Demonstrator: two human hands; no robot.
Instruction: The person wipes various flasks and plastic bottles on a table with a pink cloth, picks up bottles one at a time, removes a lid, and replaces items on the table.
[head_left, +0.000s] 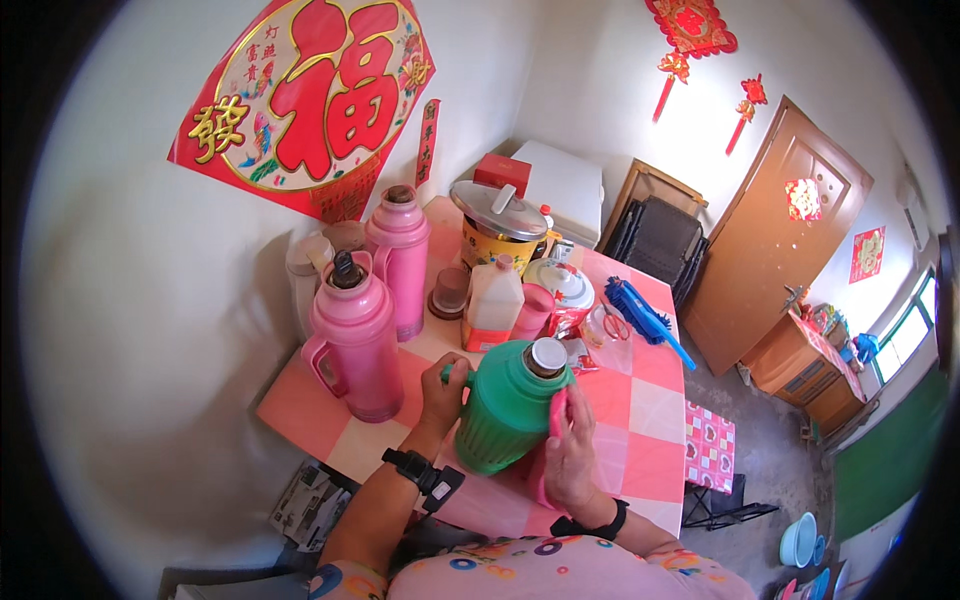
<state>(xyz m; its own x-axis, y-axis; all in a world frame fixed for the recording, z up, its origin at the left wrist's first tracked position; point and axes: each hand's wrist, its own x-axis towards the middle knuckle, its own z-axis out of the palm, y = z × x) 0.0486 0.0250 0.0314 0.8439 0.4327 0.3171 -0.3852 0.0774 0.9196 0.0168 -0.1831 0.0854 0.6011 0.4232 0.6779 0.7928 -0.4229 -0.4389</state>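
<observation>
A green plastic thermos flask (504, 412) with a pale round stopper stands on the checked tabletop in front of me. My left hand (442, 394) is closed around its handle. Flat against the flask's right side lies my right hand (571, 450), with a pink cloth (556, 415) between palm and flask. Left of the green flask stands a pink thermos flask (356, 345) with a dark stopper, and a second pink thermos flask (405, 262) is behind it. A white plastic jug (493, 300) with an orange lower part stands just behind the green flask.
Behind are a brown cup (450, 291), a lidded yellow pot (499, 232), a pink cup (534, 309) and a lidded enamel bowl (561, 283). Red-handled scissors (616, 322) and a blue brush (645, 315) lie to the right. The tabletop's right edge (682, 420) borders a floor with folding stools.
</observation>
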